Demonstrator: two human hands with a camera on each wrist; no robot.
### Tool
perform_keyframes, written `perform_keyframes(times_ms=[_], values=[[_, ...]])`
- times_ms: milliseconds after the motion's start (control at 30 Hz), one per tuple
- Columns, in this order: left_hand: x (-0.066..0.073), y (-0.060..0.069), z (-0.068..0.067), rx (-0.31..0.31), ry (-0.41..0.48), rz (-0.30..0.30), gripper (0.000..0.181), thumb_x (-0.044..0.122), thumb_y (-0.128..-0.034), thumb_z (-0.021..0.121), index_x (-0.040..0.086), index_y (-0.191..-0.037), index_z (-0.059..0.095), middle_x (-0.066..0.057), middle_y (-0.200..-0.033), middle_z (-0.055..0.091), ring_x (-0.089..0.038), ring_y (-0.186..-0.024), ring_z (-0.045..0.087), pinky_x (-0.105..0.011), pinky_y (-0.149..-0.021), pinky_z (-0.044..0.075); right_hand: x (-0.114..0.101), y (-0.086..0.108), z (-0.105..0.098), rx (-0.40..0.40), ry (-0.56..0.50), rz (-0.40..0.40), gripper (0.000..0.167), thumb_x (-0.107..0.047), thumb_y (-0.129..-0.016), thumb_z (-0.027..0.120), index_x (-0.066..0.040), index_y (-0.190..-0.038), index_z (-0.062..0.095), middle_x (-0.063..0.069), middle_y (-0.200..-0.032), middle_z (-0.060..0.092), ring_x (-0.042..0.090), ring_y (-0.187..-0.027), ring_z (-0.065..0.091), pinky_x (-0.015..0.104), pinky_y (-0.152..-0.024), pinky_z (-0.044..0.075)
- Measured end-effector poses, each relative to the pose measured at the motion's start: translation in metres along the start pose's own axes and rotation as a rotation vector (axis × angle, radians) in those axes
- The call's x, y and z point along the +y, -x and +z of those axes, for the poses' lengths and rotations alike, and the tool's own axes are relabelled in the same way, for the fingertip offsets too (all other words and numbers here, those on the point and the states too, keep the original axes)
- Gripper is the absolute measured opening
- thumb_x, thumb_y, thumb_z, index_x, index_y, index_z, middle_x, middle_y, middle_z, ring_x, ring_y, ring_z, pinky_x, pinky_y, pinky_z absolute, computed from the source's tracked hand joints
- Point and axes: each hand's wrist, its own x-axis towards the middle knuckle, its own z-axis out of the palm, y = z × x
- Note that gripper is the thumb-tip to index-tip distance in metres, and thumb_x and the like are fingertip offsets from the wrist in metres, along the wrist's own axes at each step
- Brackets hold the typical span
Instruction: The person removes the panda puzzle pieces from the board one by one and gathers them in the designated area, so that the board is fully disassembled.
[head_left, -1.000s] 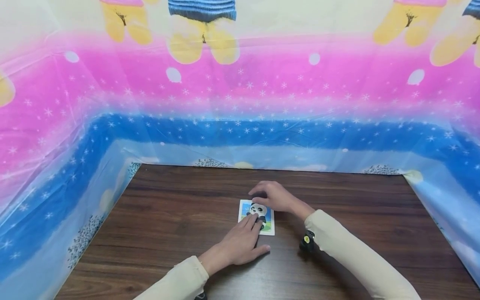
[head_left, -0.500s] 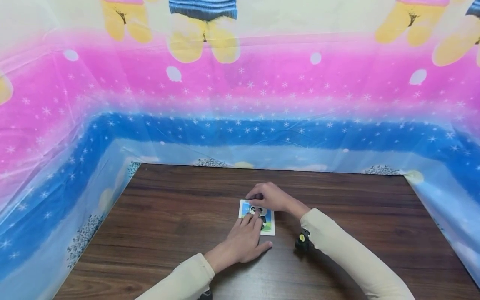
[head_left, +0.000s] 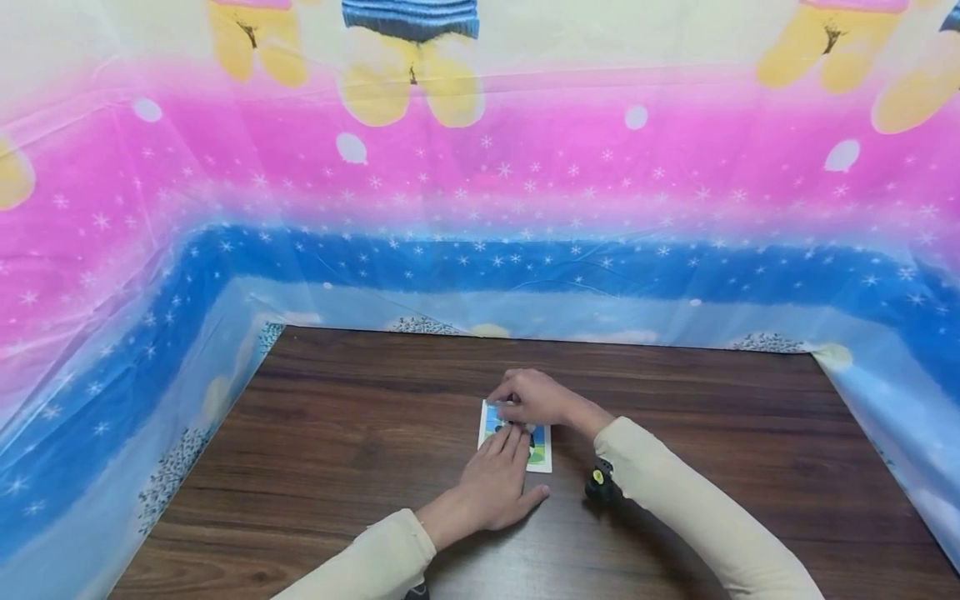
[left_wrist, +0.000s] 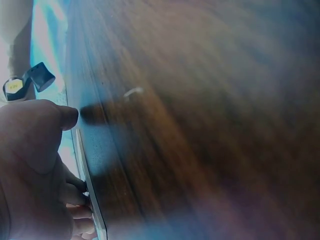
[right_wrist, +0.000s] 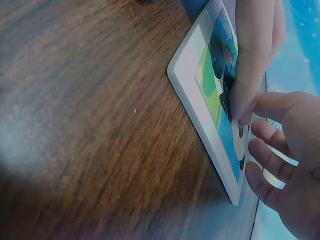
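A white-bordered picture board (head_left: 540, 457) with a panda on blue and green lies flat in the middle of the table. My left hand (head_left: 491, 487) rests palm down on its lower left part, fingers straight and thumb out to the right. Over the top edge is my right hand (head_left: 542, 398), its fingers bent down at the panda's head. In the right wrist view the fingers of my right hand (right_wrist: 295, 145) are bent loosely beside the board (right_wrist: 192, 105); whether they pinch a piece is unclear. The left wrist view shows my left hand (left_wrist: 35, 170) along the board's edge (left_wrist: 90, 185).
The dark wood table (head_left: 337, 433) extends around the board. A pink and blue patterned cloth (head_left: 480, 192) hangs behind and along both sides. A black device (head_left: 600, 485) is strapped at my right wrist.
My right hand has shifted slightly left and down, over the top of the board. The left hand has moved a little right, staying on the board.
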Motion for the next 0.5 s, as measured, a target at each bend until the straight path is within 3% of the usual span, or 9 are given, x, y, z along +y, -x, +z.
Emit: perform_keyframes(times_ms=[133,500], values=[[-0.0005,-0.0009,0.0019,0.012,0.009,0.007,0.081,0.054,-0.1051,0.042,-0.006,-0.158,0.028,-0.024,-0.166,0.021,-0.031,-0.157,0.017,-0.04,-0.127,0.018,-0.0016,-0.0011,0.0007,-0.013,0.016,0.022,0.027,-0.021,-0.101,0.066,-0.013,-0.125,0.075,-0.002,-0.104,0.065,0.007,-0.086,0.058,0.028,-0.077,0.053],[-0.0049,-0.0031,-0.0027,0.005,0.059,0.027,0.079,0.052,-0.1061,0.041,-0.007,-0.157,0.029,-0.023,-0.165,0.026,-0.029,-0.156,0.02,-0.037,-0.127,0.016,0.0044,-0.0055,0.0027,0.011,-0.05,-0.019,0.021,-0.014,-0.099,0.069,-0.012,-0.118,0.077,-0.001,-0.104,0.068,0.006,-0.087,0.063,0.027,-0.078,0.055]])
